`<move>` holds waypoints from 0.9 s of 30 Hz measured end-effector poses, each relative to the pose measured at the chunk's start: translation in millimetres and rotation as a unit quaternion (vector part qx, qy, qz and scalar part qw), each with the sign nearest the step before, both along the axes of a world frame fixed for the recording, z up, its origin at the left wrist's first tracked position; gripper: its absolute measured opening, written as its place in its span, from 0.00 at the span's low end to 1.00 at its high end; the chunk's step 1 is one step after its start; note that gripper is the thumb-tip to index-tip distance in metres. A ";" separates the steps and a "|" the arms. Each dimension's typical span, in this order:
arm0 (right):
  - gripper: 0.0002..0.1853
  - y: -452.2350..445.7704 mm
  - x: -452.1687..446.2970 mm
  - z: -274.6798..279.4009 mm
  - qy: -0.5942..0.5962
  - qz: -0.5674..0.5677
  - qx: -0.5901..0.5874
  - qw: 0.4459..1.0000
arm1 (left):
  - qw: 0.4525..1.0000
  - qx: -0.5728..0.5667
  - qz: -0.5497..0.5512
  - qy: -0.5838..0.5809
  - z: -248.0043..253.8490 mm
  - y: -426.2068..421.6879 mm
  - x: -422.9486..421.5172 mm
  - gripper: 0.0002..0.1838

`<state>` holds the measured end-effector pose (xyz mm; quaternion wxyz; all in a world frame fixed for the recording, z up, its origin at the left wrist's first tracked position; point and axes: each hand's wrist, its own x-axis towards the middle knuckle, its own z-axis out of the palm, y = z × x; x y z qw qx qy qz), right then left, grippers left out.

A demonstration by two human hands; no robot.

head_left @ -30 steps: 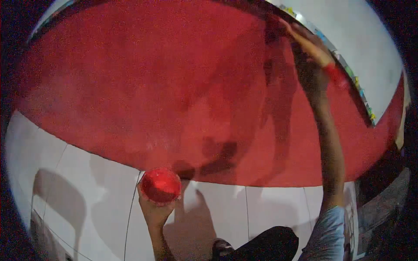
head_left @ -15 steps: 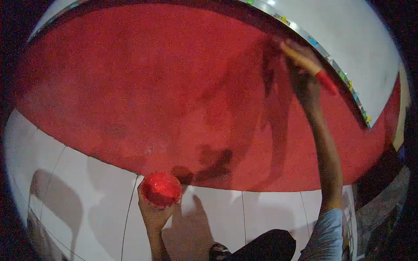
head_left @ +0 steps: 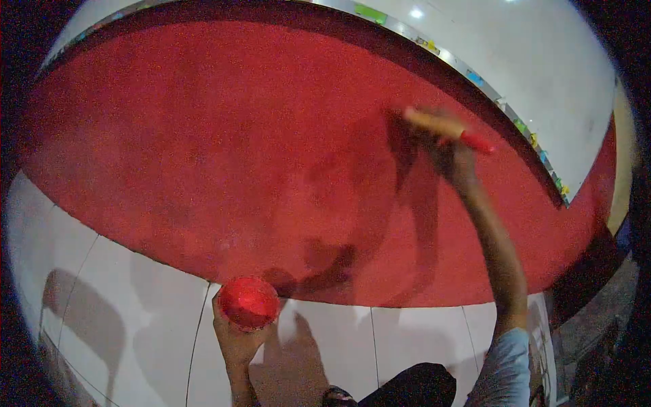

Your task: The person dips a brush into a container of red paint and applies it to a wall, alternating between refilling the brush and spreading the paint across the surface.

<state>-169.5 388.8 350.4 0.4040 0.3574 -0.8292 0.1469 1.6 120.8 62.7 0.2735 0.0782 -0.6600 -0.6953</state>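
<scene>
My left hand (head_left: 235,341) is wrapped round a small round tub of red paint (head_left: 248,303), held low in front of the wall's bottom edge. Glossy red fills the tub's open top. Up at the right, my right hand (head_left: 451,150) grips a paintbrush (head_left: 437,125) with a tan shaft and a bright red end pointing down to the right. Its other end points left toward the red wall (head_left: 224,149); blur and dark shadow hide whether it touches. The right arm reaches up and forward, in a light blue sleeve.
Above the wall juts a white slab (head_left: 536,74) whose metallic edge carries bits of coloured tape. White floor tiles (head_left: 163,298) run along the wall's base. My dark-clothed knee (head_left: 413,386) shows at the bottom. Shadows of my arms fall on the wall.
My right hand with the paintbrush has moved down and left, away from the slab's edge. The brush now lies flatter. The left hand still holds the tub, shifted slightly in view.
</scene>
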 end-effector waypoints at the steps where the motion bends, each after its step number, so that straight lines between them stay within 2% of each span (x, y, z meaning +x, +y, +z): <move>1: 0.12 -0.7 -5.6 16.7 0.134 0.010 0.064 0.989 | 1.000 -0.017 0.010 0.002 -0.6 1.1 -0.6 0.51; 2: 0.11 -1.3 -11.2 33.3 0.279 0.006 0.110 0.954 | 0.999 -0.033 0.019 0.003 -3.3 1.2 -0.6 0.51; 4: 0.10 -15.4 -0.5 48.5 0.340 0.047 0.048 0.938 | 0.999 -0.036 0.022 0.004 -8.8 1.9 -1.0 0.51; 5: 0.13 -14.8 6.2 36.7 0.138 0.045 -0.049 0.988 | 1.000 -0.025 0.013 0.002 -8.5 2.1 -2.0 0.51; 6: 0.17 -10.1 13.6 12.2 -0.072 0.042 -0.144 0.986 | 1.000 -0.013 0.005 0.000 -8.7 1.2 -2.1 0.51; 7: 0.18 10.9 -4.4 -16.8 0.263 -0.040 0.182 0.947 | 1.000 -0.024 0.007 -0.001 -3.9 1.1 -1.6 0.50; 8: 0.18 16.7 -5.5 -42.0 0.235 -0.015 0.243 0.941 | 0.999 -0.035 0.008 -0.002 2.2 1.4 2.5 0.50; 9: 0.15 16.7 6.7 -62.0 0.145 0.002 0.243 0.959 | 0.999 -0.045 0.010 -0.001 4.2 1.1 4.9 0.50; 12: 0.11 -16.8 42.3 -46.8 -0.006 -0.114 0.239 0.964 | 1.000 -0.013 0.000 0.008 -6.4 -1.4 0.6 0.50; 14: 0.10 -0.1 11.4 -1.2 0.187 -0.074 0.246 0.948 | 1.000 -0.018 0.005 -0.004 1.5 -2.5 4.1 0.50; 15: 0.11 -5.0 1.8 19.4 0.105 0.095 0.081 0.987 | 1.000 -0.022 0.006 -0.005 6.5 -2.5 3.8 0.50; 17: 0.13 -6.7 -0.6 39.7 0.139 0.172 -0.026 0.975 | 0.998 -0.055 0.015 -0.020 5.3 -1.4 3.9 0.50; 18: 0.14 -0.7 0.1 47.8 0.257 0.083 0.039 0.962 | 0.997 -0.071 0.023 -0.026 5.5 -0.6 3.3 0.50; 19: 0.15 1.6 0.4 53.3 0.370 -0.007 0.100 0.924 | 0.996 -0.079 0.033 -0.023 7.1 0.6 2.9 0.50; 22: 0.19 6.4 4.5 22.1 0.338 -0.035 0.207 0.917 | 0.994 -0.102 0.046 -0.018 14.9 3.1 7.5 0.51; 25: 0.20 18.0 13.5 -8.1 0.289 -0.028 0.217 0.932 | 0.994 -0.102 0.041 -0.008 21.2 0.9 9.1 0.51; 27: 0.20 13.1 6.1 10.4 0.364 -0.005 0.170 0.916 | 0.995 -0.088 0.040 -0.003 18.7 0.7 8.3 0.51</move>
